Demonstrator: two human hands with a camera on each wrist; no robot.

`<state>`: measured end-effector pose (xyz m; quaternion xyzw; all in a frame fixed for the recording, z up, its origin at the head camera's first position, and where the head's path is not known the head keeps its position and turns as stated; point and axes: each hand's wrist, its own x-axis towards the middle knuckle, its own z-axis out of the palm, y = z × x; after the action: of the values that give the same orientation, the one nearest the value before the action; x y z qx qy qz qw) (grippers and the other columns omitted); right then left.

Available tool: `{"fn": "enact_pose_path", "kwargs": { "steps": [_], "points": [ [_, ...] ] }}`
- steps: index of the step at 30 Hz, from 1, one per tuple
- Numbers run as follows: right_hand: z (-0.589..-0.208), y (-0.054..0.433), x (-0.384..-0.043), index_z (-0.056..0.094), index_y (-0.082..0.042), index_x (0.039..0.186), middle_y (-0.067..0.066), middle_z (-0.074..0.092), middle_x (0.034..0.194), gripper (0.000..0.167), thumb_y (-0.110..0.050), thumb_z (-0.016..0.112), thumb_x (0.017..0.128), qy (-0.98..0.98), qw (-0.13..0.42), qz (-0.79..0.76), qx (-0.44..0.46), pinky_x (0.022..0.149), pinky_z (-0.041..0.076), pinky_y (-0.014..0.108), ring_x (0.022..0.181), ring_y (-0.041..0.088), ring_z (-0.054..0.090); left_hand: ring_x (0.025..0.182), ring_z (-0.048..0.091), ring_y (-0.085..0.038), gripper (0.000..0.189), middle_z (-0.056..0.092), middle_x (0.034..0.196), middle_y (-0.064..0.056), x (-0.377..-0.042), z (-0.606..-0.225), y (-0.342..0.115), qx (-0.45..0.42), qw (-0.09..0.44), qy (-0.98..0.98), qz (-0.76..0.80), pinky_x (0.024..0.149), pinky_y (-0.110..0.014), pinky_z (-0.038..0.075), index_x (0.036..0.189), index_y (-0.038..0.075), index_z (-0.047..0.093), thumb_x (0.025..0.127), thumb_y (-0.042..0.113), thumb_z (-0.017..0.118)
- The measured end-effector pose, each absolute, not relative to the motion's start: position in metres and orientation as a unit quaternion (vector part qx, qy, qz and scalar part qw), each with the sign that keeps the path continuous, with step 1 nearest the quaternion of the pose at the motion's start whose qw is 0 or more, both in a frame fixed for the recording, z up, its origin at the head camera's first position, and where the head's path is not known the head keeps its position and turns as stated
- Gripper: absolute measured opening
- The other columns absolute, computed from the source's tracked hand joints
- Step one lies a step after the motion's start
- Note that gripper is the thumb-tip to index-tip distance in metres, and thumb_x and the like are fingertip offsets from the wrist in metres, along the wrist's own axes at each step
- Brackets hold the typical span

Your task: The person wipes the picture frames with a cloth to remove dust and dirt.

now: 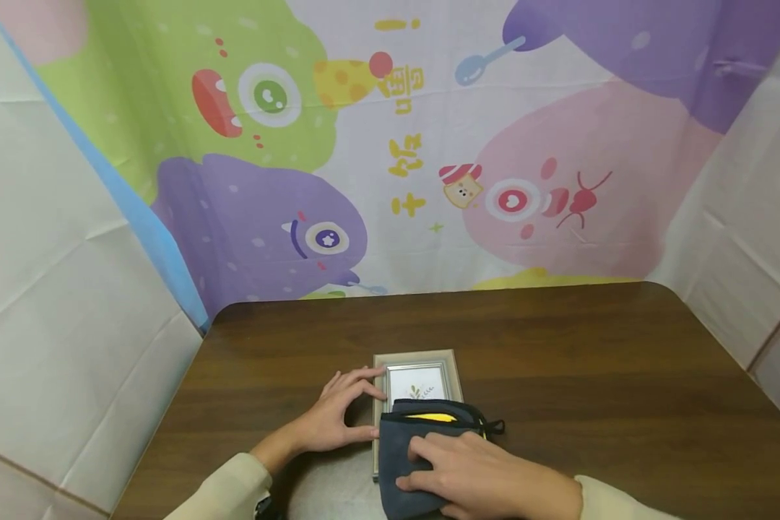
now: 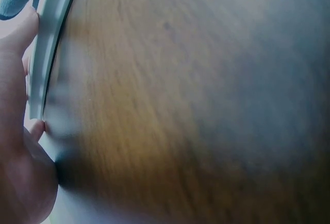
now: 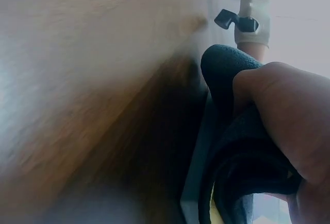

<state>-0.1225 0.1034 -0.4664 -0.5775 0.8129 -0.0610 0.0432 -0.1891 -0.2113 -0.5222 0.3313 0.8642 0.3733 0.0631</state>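
Observation:
A picture frame (image 1: 453, 375) with a pale border, a silver inner edge and a leaf print lies flat on the table. My left hand (image 1: 331, 415) holds it along its left side, with fingertips on the upper part and the thumb lower down. In the left wrist view, the thumb touches the frame's side (image 2: 47, 44). My right hand (image 1: 474, 469) grips a folded dark grey cloth (image 1: 395, 466) with black edging, a yellow inside and a small black loop. Lying over the frame's lower part, the cloth hides much of the print. It bunches under the hand in the right wrist view.
The brown wooden table (image 1: 559, 361) extends around the frame, its rounded far corners against a cartoon-printed curtain (image 1: 422, 267). White sheets (image 1: 58, 289) hang at both sides. A pale, shiny patch (image 1: 331, 484) shows on the tabletop near the left forearm.

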Motion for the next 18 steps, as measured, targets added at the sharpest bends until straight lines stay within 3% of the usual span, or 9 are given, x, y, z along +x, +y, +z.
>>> {"fn": "enact_pose_path", "kwargs": {
  "steps": [13, 18],
  "points": [
    [-0.461, 0.067, -0.122, 0.067, -0.038, 0.156, -0.011, 0.063, 0.127, 0.060, -0.045, 0.087, 0.100, 0.797, -0.006, 0.004, -0.604, 0.065, 0.037, 0.006, 0.096, -0.002, 0.055, 0.165, 0.041, -0.053, 0.042, 0.050, 0.176, -0.014, -0.191, -0.522, -0.212, 0.330, 0.064, 0.866, 0.370, 0.123, -0.097, 0.010, 0.135, 0.025, 0.071, 0.097, 0.034, 0.088],
    [-0.461, 0.068, -0.123, 0.066, -0.039, 0.157, -0.011, 0.063, 0.129, 0.061, -0.045, 0.087, 0.100, 0.798, -0.001, 0.003, -0.603, 0.066, 0.037, 0.006, 0.098, -0.003, 0.056, 0.166, 0.041, -0.053, 0.042, 0.049, 0.177, -0.013, -0.191, -0.522, -0.211, 0.328, 0.068, 0.867, 0.370, 0.123, -0.097, 0.010, 0.135, 0.026, 0.071, 0.097, 0.034, 0.088]
  ]
}}
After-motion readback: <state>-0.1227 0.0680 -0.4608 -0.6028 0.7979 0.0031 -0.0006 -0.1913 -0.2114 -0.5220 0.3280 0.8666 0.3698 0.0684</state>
